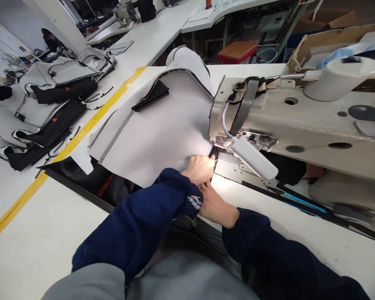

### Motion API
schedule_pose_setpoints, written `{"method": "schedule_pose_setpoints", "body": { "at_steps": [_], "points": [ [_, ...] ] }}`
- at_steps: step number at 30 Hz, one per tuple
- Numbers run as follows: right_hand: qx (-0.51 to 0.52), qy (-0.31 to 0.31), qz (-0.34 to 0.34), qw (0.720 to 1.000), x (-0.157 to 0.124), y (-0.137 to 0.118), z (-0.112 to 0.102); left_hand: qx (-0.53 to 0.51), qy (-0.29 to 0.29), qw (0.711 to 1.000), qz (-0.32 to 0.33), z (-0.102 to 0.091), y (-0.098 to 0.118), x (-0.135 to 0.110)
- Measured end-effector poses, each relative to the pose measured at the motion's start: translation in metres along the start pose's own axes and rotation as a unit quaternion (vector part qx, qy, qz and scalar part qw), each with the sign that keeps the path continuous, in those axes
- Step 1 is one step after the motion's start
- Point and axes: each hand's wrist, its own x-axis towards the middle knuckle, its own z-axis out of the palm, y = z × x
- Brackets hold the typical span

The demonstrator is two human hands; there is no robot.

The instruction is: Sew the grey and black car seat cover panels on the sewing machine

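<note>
A large light-grey fabric piece (162,129) with dark seams lies over the table, its right edge at the needle area of a beige sewing machine (296,116). Close in front of the presser foot (220,141), my left hand (200,168) is closed on the fabric's dark edge. Just below it, my right hand (217,204) is partly covered by the left hand and sleeve. Its fingers are bent together near the same edge; what they grip is hidden. A black folded strip (151,96) rests on the upper part of the fabric.
A lit lamp (253,157) hangs beside the needle. A white thread cone (340,79) stands behind the machine. Blue-handled scissors (303,202) lie at the right. Sewn grey and black pieces (59,96) are piled beyond the yellow tape (103,110). A red-edged stool (237,52) is behind.
</note>
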Motion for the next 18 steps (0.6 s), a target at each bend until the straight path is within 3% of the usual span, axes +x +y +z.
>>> {"method": "schedule_pose_setpoints", "body": {
  "at_steps": [3,6,8,12,18],
  "points": [
    [-0.032,-0.009,0.005,0.999,0.008,0.009,-0.009,-0.013,-0.008,1.000,0.020,-0.014,-0.008,0.012],
    [-0.090,0.015,0.030,0.995,0.007,0.001,-0.015,-0.027,-0.055,0.996,0.070,-0.023,-0.018,0.003],
    [-0.140,0.040,0.048,0.988,0.000,-0.012,-0.014,-0.033,-0.080,0.993,0.085,-0.019,-0.022,-0.014],
    [-0.157,0.037,0.054,0.985,-0.011,-0.033,-0.004,-0.018,-0.064,0.996,0.058,-0.002,-0.016,-0.040],
    [-0.118,0.014,0.052,0.992,-0.005,-0.019,-0.006,0.023,-0.084,0.993,0.084,-0.007,-0.006,-0.021]
  ]
}}
